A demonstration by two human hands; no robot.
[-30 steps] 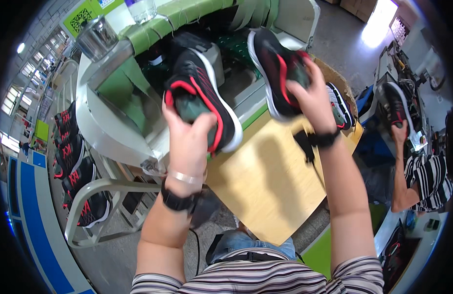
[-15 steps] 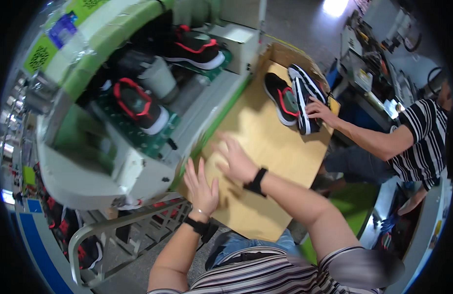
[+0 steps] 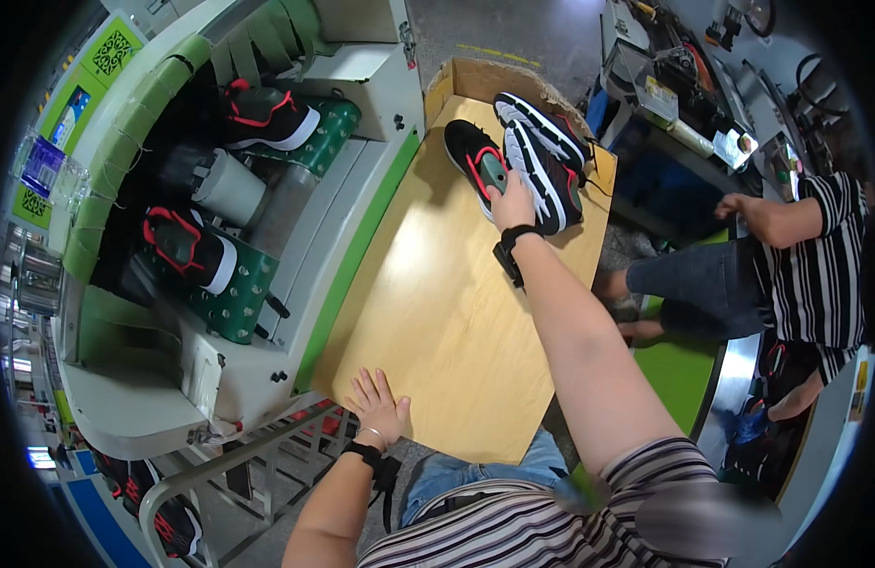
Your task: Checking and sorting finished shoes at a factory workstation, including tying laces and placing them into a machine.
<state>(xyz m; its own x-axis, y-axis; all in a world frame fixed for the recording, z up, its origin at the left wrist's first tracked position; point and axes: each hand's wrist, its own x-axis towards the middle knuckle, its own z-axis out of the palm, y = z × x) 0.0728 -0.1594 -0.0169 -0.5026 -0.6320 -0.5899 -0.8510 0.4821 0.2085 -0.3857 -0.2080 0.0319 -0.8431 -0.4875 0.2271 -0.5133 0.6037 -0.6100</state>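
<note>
At the far end of the wooden board, my right hand (image 3: 515,203) reaches to a black shoe (image 3: 464,148) with red trim and closes on it near its opening. Part of this shoe is hidden behind my fingers. Close against it, more shoes lie tipped over, a white-and-black sole (image 3: 536,176) turned up on one. My left hand (image 3: 378,409) rests with fingers spread at the near left edge of the board (image 3: 428,331), holding nothing.
Left of the board stands a white and green machine (image 3: 347,180) with two shoes (image 3: 186,248) on green studded plates. A cardboard wall (image 3: 513,79) edges the board's far end. On the right, a co-worker (image 3: 787,256) in a striped shirt stands near. Metal rails (image 3: 224,445) run below the machine.
My right hand has moved away from me and to the right, onto the black shoe. My left hand has lowered to the board's edge. The co-worker's hand has left the shoes. The view has shifted.
</note>
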